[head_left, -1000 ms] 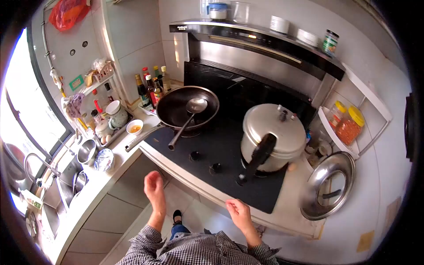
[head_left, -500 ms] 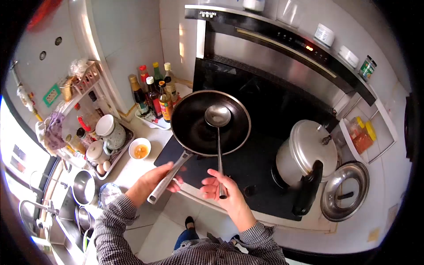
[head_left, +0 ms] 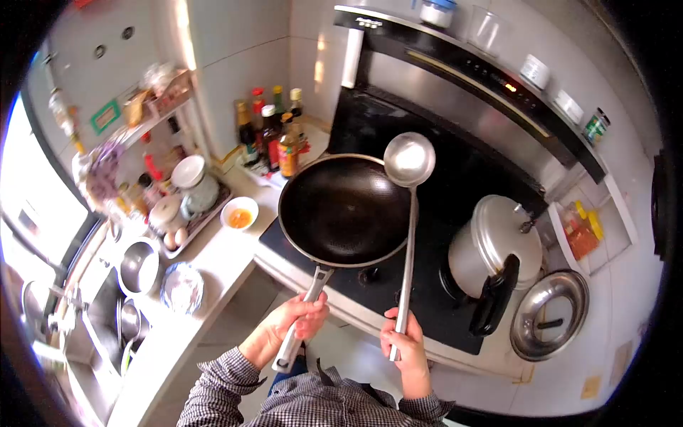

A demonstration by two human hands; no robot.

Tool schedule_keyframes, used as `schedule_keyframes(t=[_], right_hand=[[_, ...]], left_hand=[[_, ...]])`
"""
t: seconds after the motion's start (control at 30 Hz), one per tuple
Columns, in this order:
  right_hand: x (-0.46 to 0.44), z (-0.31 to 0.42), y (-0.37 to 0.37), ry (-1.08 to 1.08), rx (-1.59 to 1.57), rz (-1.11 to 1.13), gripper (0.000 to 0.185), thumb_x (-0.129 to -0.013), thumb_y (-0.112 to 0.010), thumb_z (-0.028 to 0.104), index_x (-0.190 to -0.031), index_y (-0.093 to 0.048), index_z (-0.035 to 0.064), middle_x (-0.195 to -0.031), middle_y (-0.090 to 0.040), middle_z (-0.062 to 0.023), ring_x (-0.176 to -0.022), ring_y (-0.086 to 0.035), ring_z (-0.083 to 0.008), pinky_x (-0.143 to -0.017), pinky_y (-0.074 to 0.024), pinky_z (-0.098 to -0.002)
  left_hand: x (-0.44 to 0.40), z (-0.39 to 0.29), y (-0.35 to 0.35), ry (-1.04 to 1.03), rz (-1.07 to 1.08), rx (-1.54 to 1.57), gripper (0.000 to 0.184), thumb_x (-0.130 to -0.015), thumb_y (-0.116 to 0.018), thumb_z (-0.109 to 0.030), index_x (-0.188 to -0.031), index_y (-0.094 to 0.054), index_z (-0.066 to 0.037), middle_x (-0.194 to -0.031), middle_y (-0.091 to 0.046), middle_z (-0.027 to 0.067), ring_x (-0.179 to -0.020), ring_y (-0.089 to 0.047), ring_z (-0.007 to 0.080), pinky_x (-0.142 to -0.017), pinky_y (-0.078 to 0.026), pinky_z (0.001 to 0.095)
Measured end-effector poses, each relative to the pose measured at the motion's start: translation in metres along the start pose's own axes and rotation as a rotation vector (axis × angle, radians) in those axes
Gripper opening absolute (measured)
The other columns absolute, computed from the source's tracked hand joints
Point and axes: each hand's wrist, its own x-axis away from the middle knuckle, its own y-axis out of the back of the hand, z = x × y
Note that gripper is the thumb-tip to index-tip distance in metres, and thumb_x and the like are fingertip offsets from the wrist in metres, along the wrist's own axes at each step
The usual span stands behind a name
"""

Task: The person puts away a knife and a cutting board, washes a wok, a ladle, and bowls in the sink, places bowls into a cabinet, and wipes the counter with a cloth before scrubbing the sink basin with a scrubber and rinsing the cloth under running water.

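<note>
Shiny metal ladle [head_left: 410,160]

Black wok [head_left: 345,213], silver ladle [head_left: 410,160], black-and-white checked shirt [head_left: 334,406], white bowl [head_left: 240,213], yellow-orange contents [head_left: 240,218]

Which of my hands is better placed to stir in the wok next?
Probably the right: your right hand holds the ladle, its bowl near the wok. Your left hand holds the wok's handle.
</note>
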Motion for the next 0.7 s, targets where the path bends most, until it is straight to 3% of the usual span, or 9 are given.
schedule_keyframes(t=[0.17,0.23,0.37,0.7], right_hand=[[0.04,-0.01,0.024,-0.055,0.141,0.289,0.039,-0.07,-0.055,-0.002,-0.108,-0.043,-0.0011,-0.062,-0.052,-0.0072,-0.042,-0.047,-0.0114,-0.038,-0.0372,-0.0214],[0.051,-0.016,0.025,-0.198,0.175,0.389,0.048,-0.068,-0.058,-0.004,-0.113,-0.041,-0.0021,-0.067,-0.053,-0.0055,-0.048,-0.049,-0.0105,-0.043,-0.0397,-0.0228],[0.066,-0.039,-0.009,-0.38,0.213,0.591,0.046,-0.066,-0.059,-0.001,-0.109,-0.045,-0.0049,-0.062,-0.053,-0.0049,-0.048,-0.048,-0.01,-0.045,-0.0395,-0.0221],[0.13,-0.128,-0.182,-0.64,0.403,1.275,0.039,-0.072,-0.061,0.002,-0.108,-0.048,-0.0035,-0.07,-0.053,-0.0016,-0.056,-0.048,-0.0058,-0.049,-0.0385,-0.0191]], left_hand=[[0.083,0.086,-0.027,-0.194,-0.142,0.063,0.017,-0.082,-0.056,-0.002,-0.094,-0.045,-0.006,-0.06,-0.037,-0.0006,-0.037,-0.035,0.0059,-0.029,-0.032,0.0193],[0.119,0.111,-0.037,-0.286,-0.21,0.045,0.019,-0.082,-0.057,-0.003,-0.095,-0.044,-0.007,-0.061,-0.039,-0.0007,-0.037,-0.035,0.0053,-0.03,-0.032,0.0194],[0.193,0.156,-0.038,-0.514,-0.297,-0.008,0.021,-0.081,-0.059,-0.004,-0.093,-0.042,-0.004,-0.063,-0.041,0.0007,-0.037,-0.038,0.0042,-0.028,-0.034,0.0188],[0.379,0.248,-0.02,-0.983,-0.509,0.034,0.021,-0.08,-0.058,-0.004,-0.093,-0.042,-0.006,-0.065,-0.045,0.0031,-0.036,-0.036,0.0053,-0.029,-0.035,0.0207]])
